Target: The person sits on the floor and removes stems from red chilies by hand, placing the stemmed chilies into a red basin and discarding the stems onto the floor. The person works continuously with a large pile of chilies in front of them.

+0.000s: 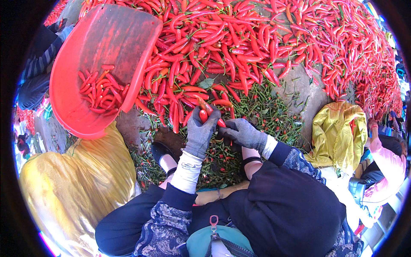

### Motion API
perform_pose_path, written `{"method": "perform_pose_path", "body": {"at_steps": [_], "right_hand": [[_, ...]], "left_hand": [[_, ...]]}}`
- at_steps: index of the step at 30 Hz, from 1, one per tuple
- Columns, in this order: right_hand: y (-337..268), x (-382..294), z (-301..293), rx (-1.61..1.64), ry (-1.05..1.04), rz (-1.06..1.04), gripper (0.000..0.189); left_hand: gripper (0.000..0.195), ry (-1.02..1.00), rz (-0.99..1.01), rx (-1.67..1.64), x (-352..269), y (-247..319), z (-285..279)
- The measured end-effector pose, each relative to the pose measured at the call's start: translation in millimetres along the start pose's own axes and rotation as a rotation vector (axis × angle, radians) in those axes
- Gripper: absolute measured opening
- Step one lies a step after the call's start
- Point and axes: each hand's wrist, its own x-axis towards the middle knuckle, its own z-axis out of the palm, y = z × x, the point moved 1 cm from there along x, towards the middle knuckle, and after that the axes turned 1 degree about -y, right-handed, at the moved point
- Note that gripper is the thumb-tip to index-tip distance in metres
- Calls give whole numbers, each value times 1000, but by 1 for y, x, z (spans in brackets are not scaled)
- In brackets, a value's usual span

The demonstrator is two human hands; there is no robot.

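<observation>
My left hand (199, 133), in a grey knit glove, grips a few red chili peppers (204, 116) that poke out past the thumb and fingers. Close by on the right, my gloved right hand (245, 133) has its fingers bent at the lower end of one of these peppers. Whether those fingertips pinch the stem end is hard to see. Just beyond both hands lies a heap of red chili peppers (221, 48), many with green stems. Loose green stems (263, 110) and small red bits cover the ground under and around the hands.
A red plastic scoop-shaped container (69, 96) with stemless peppers inside rests at left, by a full yellow woven sack (77, 183). Another yellow sack (337, 135) lies at right. A person in pink sleeves (385, 167) sits far right; another person's leg (35, 91) shows far left.
</observation>
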Motion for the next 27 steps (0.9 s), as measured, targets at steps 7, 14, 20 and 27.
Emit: {"method": "perform_pose_path", "body": {"at_steps": [7,14,20,27], "right_hand": [[4,7,10,-216,-71,53,34],[-31,29,-33,-1139,492,-262,44],[-15,33,-36,-699,548,-236,32],[-12,11,9,144,242,-196,35]], "left_hand": [[26,85,594,744,-16,5,0],[18,64,121,240,-21,13,-16],[18,47,68,295,-21,7,-19],[22,46,-46,80,-19,-5,-9]]}}
